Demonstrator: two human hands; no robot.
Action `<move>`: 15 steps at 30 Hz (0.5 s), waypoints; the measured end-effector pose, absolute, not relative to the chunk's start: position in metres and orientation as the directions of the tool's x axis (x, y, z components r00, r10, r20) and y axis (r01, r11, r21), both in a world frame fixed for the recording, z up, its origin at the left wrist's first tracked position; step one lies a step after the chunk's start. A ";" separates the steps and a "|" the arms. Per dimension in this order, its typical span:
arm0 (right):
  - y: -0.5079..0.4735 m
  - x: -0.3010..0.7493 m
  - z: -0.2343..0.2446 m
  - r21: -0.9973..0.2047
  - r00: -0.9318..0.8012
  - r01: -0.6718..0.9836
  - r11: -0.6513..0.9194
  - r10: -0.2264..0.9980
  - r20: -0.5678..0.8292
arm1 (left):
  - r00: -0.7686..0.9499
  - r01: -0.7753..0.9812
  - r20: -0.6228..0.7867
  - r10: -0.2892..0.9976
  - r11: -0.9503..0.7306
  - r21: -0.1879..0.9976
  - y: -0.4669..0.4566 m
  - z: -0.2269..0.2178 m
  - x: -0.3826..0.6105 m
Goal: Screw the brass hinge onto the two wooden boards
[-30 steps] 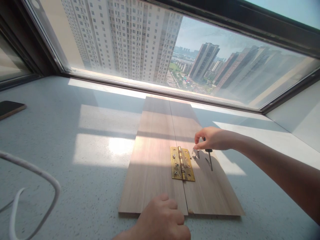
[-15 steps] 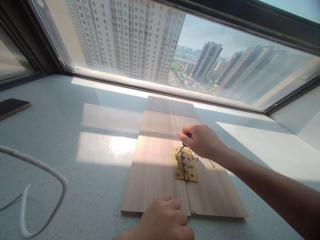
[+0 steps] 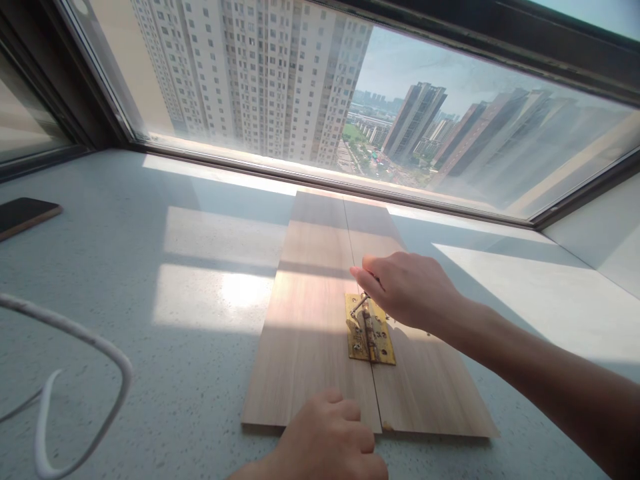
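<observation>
A brass hinge (image 3: 371, 330) lies across the seam between two wooden boards, the left board (image 3: 295, 360) and the right board (image 3: 430, 387). Screws sit in its left leaf. My right hand (image 3: 413, 287) is closed around a screwdriver (image 3: 361, 303), whose handle is mostly hidden in the fist. Tilted, its shaft reaches down to the upper left part of the hinge. At the near edge of the left board, my left hand (image 3: 333, 437) is closed with curled fingers, pressing on that edge; its thumb is hidden.
A dark phone-like slab (image 3: 27, 215) lies on the pale speckled sill (image 3: 200, 380) at left. Nearer, a white cable (image 3: 100, 343) loops up. The window frame (image 3: 320, 183) borders the boards' far end. Loose screws beside the hinge are mostly covered by my right hand.
My right hand has turned and lowered slightly around the screwdriver, hiding more of the handle and the loose screws. The left hand, the hinge and the boards stay in place.
</observation>
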State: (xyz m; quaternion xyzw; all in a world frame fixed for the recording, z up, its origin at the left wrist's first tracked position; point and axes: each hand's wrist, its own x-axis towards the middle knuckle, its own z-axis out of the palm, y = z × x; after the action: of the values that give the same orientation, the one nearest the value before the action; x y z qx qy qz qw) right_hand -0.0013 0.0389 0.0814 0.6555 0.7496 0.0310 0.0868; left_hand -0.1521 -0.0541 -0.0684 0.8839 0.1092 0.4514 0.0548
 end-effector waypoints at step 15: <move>0.045 0.006 0.100 0.202 -0.093 0.961 0.189 0.908 -0.408 | 0.584 0.152 0.771 0.255 -0.967 0.204 -0.054 -0.064 -0.154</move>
State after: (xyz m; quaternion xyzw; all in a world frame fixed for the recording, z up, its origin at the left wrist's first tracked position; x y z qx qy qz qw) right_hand 0.0060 0.0451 0.1000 0.6340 0.7370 -0.0580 0.2270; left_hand -0.1540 -0.0544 -0.0643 0.8879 0.1144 0.4417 0.0582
